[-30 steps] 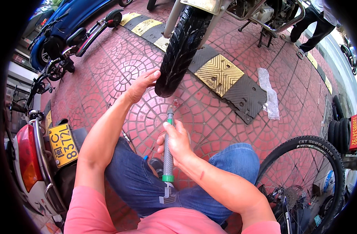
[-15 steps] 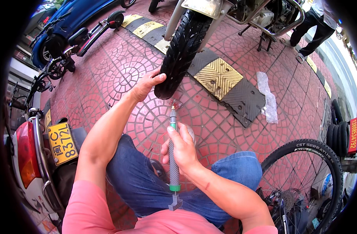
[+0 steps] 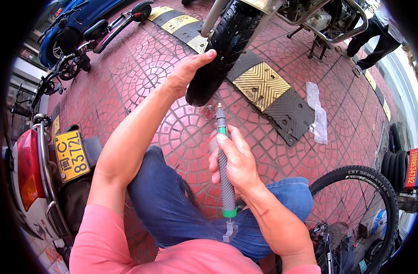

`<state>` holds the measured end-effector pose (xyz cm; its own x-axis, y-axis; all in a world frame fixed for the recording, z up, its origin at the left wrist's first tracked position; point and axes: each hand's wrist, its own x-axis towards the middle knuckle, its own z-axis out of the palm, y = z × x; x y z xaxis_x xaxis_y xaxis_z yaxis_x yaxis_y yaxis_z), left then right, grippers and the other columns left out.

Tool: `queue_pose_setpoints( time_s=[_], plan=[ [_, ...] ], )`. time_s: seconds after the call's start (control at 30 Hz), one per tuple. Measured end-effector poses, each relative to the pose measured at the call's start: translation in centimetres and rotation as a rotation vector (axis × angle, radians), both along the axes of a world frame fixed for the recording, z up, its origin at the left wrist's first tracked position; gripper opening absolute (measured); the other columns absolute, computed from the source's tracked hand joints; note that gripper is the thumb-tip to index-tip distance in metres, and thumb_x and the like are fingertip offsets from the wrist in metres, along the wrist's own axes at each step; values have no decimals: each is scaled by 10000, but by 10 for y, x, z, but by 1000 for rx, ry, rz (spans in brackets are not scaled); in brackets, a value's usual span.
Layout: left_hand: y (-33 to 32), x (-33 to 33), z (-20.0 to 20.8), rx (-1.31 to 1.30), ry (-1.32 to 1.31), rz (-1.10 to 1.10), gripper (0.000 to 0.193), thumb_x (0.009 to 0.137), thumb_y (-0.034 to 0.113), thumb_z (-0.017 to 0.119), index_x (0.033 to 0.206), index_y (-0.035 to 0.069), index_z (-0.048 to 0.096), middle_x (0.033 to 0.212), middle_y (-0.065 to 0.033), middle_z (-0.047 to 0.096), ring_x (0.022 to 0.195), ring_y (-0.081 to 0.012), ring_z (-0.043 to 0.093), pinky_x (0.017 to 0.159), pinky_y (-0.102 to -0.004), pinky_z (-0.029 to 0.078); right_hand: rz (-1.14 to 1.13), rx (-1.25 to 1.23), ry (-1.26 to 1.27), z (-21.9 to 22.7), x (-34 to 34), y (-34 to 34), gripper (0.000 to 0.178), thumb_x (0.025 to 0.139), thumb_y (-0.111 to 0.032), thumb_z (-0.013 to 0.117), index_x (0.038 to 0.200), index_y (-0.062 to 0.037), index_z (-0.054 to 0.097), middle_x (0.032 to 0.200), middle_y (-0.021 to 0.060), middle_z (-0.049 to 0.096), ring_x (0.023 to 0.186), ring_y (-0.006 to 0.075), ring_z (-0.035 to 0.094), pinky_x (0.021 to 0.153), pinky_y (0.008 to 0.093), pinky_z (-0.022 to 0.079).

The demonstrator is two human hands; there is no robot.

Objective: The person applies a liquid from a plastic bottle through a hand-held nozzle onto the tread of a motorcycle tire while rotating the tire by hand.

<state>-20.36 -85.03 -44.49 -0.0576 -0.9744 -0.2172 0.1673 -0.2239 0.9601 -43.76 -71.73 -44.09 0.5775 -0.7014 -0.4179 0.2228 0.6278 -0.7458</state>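
Note:
My left hand [image 3: 187,74] is wrapped against the left side of the motorcycle's black front tyre [image 3: 221,55]. Its thumb lies on the tread, while its other fingers are mostly hidden. My right hand [image 3: 236,157] is closed around a slim grey-and-green pump-like tool [image 3: 227,187], held roughly upright in the picture above my lap. The tool has a ribbed barrel, green bands, a brass-coloured tip and a thin rod ending in a grey bracket-shaped piece. The right thumb presses near the upper green band. The tip points toward the tyre's lower end, apart from it.
A yellow-and-black speed bump [image 3: 262,86] crosses the red paving behind the tyre, with a crumpled clear plastic strip [image 3: 316,112] beside it. A bicycle wheel [image 3: 391,205] stands close on my right. A parked scooter [image 3: 31,182] is at left. A person's dark-trousered legs [image 3: 378,43] show far right.
The tool in my right hand has moved right and slightly upward in the picture. My left hand has shifted up along the tyre. The whole view has turned a little.

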Motion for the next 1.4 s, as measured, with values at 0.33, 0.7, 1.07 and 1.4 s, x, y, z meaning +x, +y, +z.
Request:
queue_pose_setpoints(
  time_s=[0.33,0.7,1.07,1.4],
  plan=[
    [-42,-13,22,39,91,80,649,897,623,775,1162,32,737,1012,-72,776,876,-135,719,854,-339,559,60,46,106,-30,9,-5,468,1095,-273,468,1487,-34,375,698,100,619,431,168,557,411,307,463],
    [-2,46,-25,138,-236,82,784,989,766,484,1217,63,745,1129,-52,753,1061,-164,643,973,-369,462,180,208,199,-55,41,18,487,1085,-274,488,1502,-56,362,719,100,625,443,177,573,407,327,470],
    [16,60,-36,80,-175,-14,793,1025,748,415,1336,78,704,1308,-63,707,1203,-177,606,1083,-380,399,-18,353,-121,1,83,19,314,1091,-264,469,1346,-97,394,703,90,617,433,197,576,387,345,469],
    [18,52,-41,97,-202,24,818,1020,776,379,1313,93,719,1254,-47,715,1160,-172,598,1072,-381,390,-171,189,-262,52,73,-16,290,1112,-266,465,1347,-98,481,711,91,628,468,205,585,434,327,474]
  ],
)
